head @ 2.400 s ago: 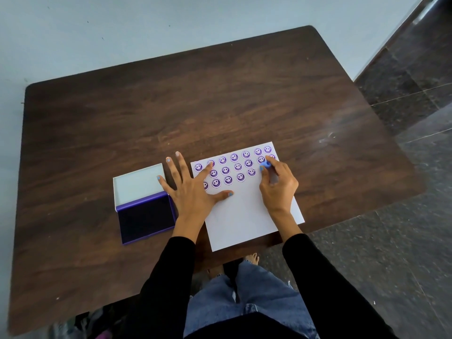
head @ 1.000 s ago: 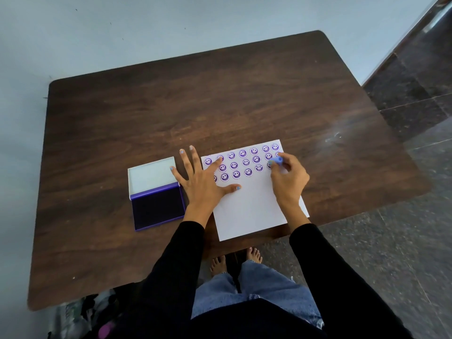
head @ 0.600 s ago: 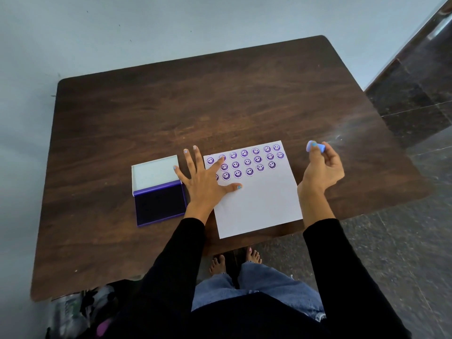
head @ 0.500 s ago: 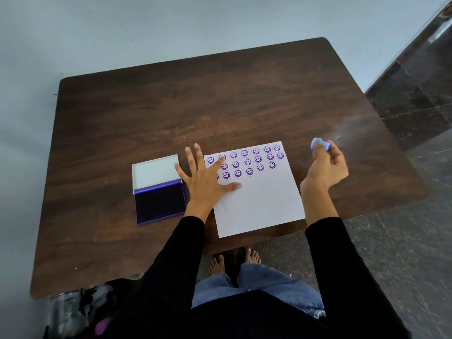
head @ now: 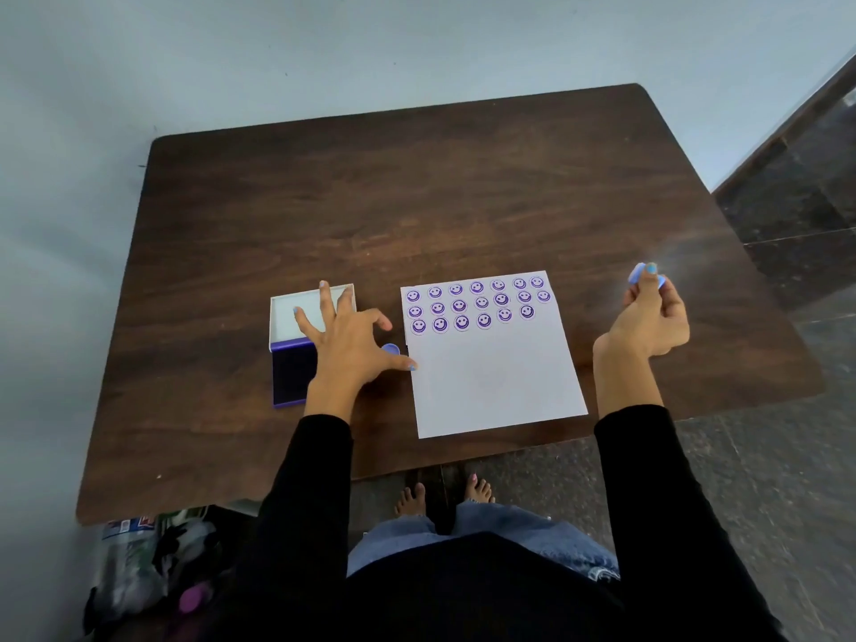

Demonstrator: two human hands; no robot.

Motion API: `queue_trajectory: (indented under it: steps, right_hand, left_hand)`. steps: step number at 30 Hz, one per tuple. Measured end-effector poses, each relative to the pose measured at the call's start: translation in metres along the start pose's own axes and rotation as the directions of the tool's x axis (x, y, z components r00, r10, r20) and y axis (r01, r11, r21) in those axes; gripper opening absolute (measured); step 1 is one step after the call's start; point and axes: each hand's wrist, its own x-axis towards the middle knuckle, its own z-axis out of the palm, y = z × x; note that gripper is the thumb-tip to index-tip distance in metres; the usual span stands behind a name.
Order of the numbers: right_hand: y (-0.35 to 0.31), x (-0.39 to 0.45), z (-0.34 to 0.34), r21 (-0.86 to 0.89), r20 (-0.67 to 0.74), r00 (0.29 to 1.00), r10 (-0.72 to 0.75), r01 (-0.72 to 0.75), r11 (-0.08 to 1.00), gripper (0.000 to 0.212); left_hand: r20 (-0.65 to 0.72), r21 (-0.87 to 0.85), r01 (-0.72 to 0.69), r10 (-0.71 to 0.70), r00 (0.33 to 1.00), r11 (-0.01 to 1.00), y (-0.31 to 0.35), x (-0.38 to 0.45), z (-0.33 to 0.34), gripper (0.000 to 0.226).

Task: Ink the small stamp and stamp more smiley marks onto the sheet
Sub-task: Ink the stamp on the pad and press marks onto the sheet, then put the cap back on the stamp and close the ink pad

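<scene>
A white sheet lies near the table's front edge, with three rows of purple smiley marks across its top. My right hand is raised to the right of the sheet, pinching the small lilac stamp between its fingertips. My left hand is spread over the open ink pad, covering part of its dark pad and white lid. A small lilac cap sits on the table by my left thumb, just left of the sheet.
The dark wooden table stands against a pale wall. Bags and bottles lie on the floor under its front left corner. My bare feet show below the front edge. Dark tiled floor is at the right.
My right hand lifted the stamp off the sheet and moved it out to the right. My left hand slid off the sheet's left edge to the ink pad, uncovering the left marks.
</scene>
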Motion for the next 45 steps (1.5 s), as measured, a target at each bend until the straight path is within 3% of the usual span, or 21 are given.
queue_trajectory:
  steps: [4, 15, 20, 23, 27, 31, 34, 38, 45]
  right_hand:
    - [0.001, -0.004, 0.001, -0.012, -0.005, 1.000, 0.014, -0.014, 1.000, 0.005]
    - [0.000, -0.001, 0.007, -0.040, -0.010, 1.000, 0.026, -0.026, 0.999, 0.011]
    - [0.000, -0.003, 0.015, -0.023, -0.012, 0.999, 0.030, -0.030, 0.999, 0.016]
    - [0.006, -0.020, 0.032, 0.027, 0.132, 0.989, 0.071, -0.075, 0.997, 0.007]
    - [0.030, -0.063, 0.054, -0.058, 0.429, 0.889, 0.159, -0.148, 0.987, 0.014]
    - [0.058, -0.111, 0.057, -0.285, 0.703, 0.652, 0.285, -0.110, 0.952, 0.019]
    - [0.075, -0.134, 0.052, -0.407, 0.788, 0.517, 0.334, 0.032, 0.913, 0.022]
    - [0.087, -0.146, 0.048, -0.485, 0.813, 0.459, 0.359, 0.192, 0.853, 0.025]
    - [0.088, -0.148, 0.047, -0.502, 0.818, 0.408, 0.406, 0.159, 0.850, 0.027]
  left_hand:
    - [0.000, 0.015, 0.004, -0.004, 1.000, 1.000, -0.004, -0.005, 0.002, 0.040]
    - [-0.040, -0.073, 0.029, -0.032, 0.999, 0.997, -0.001, -0.007, -0.001, 0.019]
    - [-0.229, -0.386, -0.067, -0.025, 0.973, 0.920, -0.005, -0.007, -0.013, 0.022]
    - [-0.252, -0.576, -0.072, -0.094, 0.963, 0.814, -0.001, -0.009, -0.021, 0.027]
    - [-0.242, -0.575, -0.008, -0.161, 0.957, 0.818, 0.005, -0.007, -0.019, 0.033]
    - [-0.211, -0.620, -0.001, -0.165, 0.964, 0.785, 0.009, -0.007, -0.016, 0.035]
    - [-0.221, -0.651, -0.020, -0.165, 0.961, 0.759, 0.011, -0.011, -0.016, 0.036]
    - [-0.241, -0.688, -0.019, -0.203, 0.949, 0.725, 0.010, -0.014, -0.017, 0.040]
    - [-0.260, -0.726, -0.025, -0.241, 0.935, 0.687, 0.005, -0.019, -0.017, 0.043]
